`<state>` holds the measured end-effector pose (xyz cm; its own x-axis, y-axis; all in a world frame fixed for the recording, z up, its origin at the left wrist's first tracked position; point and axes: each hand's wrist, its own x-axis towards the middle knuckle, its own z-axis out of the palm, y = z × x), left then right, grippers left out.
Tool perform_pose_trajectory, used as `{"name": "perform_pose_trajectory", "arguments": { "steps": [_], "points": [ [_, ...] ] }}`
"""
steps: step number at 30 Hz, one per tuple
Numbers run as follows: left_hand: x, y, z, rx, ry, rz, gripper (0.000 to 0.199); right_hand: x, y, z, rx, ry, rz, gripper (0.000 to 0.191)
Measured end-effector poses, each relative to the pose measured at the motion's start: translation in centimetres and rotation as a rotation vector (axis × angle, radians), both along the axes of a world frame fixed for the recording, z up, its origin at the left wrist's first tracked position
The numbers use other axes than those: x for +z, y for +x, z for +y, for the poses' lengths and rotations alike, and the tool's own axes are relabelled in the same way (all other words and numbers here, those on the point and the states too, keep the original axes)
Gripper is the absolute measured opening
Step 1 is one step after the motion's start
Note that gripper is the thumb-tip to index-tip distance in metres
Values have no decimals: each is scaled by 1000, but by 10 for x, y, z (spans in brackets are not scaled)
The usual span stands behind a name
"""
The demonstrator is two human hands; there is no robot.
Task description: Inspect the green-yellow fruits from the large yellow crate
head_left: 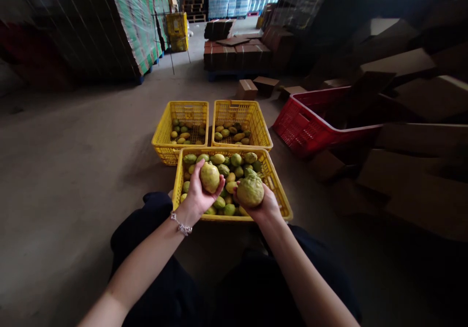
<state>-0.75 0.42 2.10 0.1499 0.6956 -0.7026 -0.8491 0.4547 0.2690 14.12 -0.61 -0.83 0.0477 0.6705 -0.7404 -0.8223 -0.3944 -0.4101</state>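
My left hand (202, 194), with a bracelet at the wrist, is wrapped round a smooth yellow-green fruit (210, 177). In my right hand (266, 203) rests a larger, bumpy green fruit (250, 190), its fingers mostly hidden beneath it. Both fruits are held up, side by side and apart, over the front yellow crate (234, 218). Many green and yellow fruits (223, 170) lie inside that crate, partly covered by my hands.
Behind stand a left yellow crate (161, 146) and a right yellow crate (261, 132), each with some fruits. A red crate (305, 129) and cardboard boxes (409, 151) are at the right. Wrapped stacks (141, 29) stand back left.
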Motion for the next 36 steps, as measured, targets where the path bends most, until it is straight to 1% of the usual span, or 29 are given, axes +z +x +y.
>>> {"name": "perform_pose_trajectory", "arguments": {
  "steps": [3, 5, 9, 12, 15, 18, 21, 24, 27, 30, 33, 36],
  "points": [
    [2, 0, 0, 11, -11, 9, 28, -1, 1, -1, -8, 10, 6, 26],
    [1, -1, 1, -15, -10, 3, 28, -2, 1, -1, -32, 28, 10, 21],
    [-8, 0, 0, -115, 44, -19, 32, -2, 1, -2, -25, -1, 5, 21],
    [-13, 2, -2, -145, 27, -17, 32, -5, 0, -1, 12, -8, 3, 22],
    [-14, 3, -2, -132, 1, -10, 31, -12, 0, 1, 42, 20, -19, 21],
    [-14, 4, 0, -122, 3, 25, 31, -15, -3, 3, 49, -2, -48, 22],
    [-15, 5, 1, -119, 22, 80, 26, -13, -7, 3, 33, -19, -35, 21],
    [-20, 6, 2, -106, 2, 126, 28, -10, -9, 1, -25, 16, 9, 19],
    [-27, 7, 1, -103, -25, 101, 34, -9, -8, -1, -57, 39, 50, 19],
    [-31, 7, 1, -89, -36, 60, 31, -8, -6, -2, -34, 27, 60, 20],
    [-30, 7, 3, -76, -64, 57, 25, -6, -6, -3, -43, -16, 52, 22],
    [-25, 7, 4, -51, -56, 55, 22, -3, -7, -4, -81, -47, 43, 23]
  ]
}}
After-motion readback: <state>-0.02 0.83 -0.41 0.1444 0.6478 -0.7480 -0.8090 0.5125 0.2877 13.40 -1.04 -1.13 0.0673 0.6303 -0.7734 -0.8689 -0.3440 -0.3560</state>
